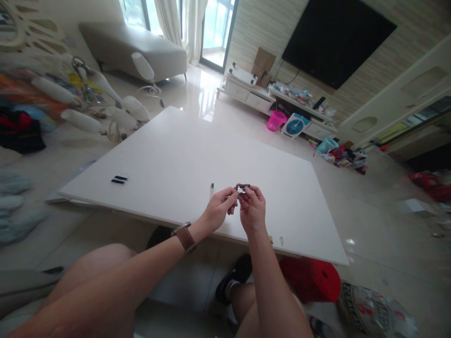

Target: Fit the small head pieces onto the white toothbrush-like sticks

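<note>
Over the near part of a white board (211,145), my left hand (221,204) and my right hand (252,206) meet at a small black and silver object (242,188). Its kind is too small to tell. Fingertips of both hands are pinched on it, the left at its silver part. Just left of them lies a thin, pale stick with a dark tip (212,189). Two short black strips (120,179) rest farther left on the board. A small clear piece (281,241) sits by the near edge, right of my right forearm.
A white multi-armed lamp (123,112) stands on the floor at the left. A red roll (312,279) and a printed sack (377,310) are below the board's right side. Beyond are a pink basket (276,120), a blue-and-white fan (296,125) and a low cabinet (243,91).
</note>
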{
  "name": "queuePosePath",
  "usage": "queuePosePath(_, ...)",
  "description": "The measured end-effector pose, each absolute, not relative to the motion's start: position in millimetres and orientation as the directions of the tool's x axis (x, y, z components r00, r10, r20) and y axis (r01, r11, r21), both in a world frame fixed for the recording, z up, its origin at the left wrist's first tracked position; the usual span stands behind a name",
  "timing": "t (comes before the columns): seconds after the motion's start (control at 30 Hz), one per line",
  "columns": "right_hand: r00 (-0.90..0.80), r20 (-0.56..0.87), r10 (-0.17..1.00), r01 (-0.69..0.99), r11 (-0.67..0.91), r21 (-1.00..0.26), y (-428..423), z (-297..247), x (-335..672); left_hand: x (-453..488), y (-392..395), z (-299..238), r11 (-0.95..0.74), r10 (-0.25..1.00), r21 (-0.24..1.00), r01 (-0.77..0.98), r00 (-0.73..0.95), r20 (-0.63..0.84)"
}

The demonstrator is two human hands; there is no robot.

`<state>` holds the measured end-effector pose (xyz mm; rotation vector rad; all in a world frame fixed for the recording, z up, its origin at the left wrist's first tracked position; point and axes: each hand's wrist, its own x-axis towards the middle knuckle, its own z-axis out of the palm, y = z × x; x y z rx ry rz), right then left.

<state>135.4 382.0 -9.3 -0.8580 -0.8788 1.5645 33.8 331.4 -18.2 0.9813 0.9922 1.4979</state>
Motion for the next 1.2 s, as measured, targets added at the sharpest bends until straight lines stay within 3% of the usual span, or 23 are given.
queuePosePath(0.2,-0.194,-0.059,0.979,-0.505,-0.151,-0.850,379.3,-8.0,135.4,34.7,330.1,-14.0,-0.115,0.989,0.924,-0.364,-0.127,0.073)
queuePosePath(0.9,-0.306,-0.043,0.951,-0.430,-0.179,-0.885,377.1,-13.4,133.7,36.1,332.1,-11.3,-0.143,0.982,0.899,-0.413,-0.173,0.076)
queuePosePath(1.2,-0.315,-0.004,0.949,-0.507,-0.172,-0.845,375.5,-10.3,132.6,34.2,330.6,-10.8,-0.173,0.980,0.907,-0.385,-0.163,0.117)
